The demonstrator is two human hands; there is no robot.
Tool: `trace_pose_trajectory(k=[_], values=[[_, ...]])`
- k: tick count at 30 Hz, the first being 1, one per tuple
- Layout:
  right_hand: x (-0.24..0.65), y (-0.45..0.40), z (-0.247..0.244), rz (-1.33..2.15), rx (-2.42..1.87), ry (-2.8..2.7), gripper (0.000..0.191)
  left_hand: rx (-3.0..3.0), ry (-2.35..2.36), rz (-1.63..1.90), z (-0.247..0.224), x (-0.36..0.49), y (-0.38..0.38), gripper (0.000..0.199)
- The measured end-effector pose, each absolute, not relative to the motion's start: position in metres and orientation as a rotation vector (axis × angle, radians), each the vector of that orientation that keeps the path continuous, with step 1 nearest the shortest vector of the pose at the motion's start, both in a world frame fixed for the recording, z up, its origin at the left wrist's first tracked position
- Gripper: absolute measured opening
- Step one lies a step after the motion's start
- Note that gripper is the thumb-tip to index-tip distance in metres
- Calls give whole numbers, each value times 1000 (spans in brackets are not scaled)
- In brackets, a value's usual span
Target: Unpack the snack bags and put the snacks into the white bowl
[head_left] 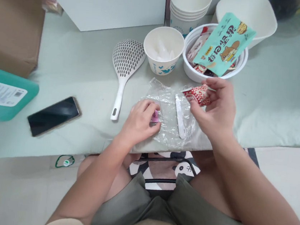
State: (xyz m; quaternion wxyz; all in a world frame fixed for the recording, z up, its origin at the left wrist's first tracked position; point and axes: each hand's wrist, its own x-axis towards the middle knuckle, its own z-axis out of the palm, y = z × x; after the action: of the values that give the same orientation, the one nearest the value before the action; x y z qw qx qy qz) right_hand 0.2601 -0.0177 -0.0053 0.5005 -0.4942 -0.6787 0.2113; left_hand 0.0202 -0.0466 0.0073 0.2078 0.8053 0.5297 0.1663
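My right hand [217, 107] is closed on a red and white patterned packet [196, 94], just in front of the white bowl [213, 76]. Under the fingers of my left hand [143, 120] a small pink packet [155, 116] partly shows; the curled fingers hold it near the surface. Between both hands a clear plastic bag [165, 130] lies crumpled on the pale green cloth. On that bag rests a white plastic utensil [180, 116], its kind unclear. The bowl holds several packets, with a turquoise snack pouch [225, 45] leaning on top.
A paper cup [158, 64] with whitish contents stands behind the bag, beside a slotted skimmer [121, 80]. Stacked paper cups [189, 17] and a white container [260, 20] are at the back. To the left lie a phone [54, 116], a green jug [17, 108] and a cardboard box [15, 28].
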Motion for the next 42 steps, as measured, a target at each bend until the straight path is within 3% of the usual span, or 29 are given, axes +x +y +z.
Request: trace_pose_trajectory(k=[12,20,25,42], values=[[293,43,5,82,-1363,-1611,41,2254,1470,519,4,19,-47,29],[303,44,16,91,-1340,-1776,47,2255,1459,526,4,19,-48,29],[313,51,20,152,-1387,-1872,64,2247,1476,516,5,20,-48,27],[316,58,18,99,-1390,-1935,55,2226,1468,511,5,20,-47,27]])
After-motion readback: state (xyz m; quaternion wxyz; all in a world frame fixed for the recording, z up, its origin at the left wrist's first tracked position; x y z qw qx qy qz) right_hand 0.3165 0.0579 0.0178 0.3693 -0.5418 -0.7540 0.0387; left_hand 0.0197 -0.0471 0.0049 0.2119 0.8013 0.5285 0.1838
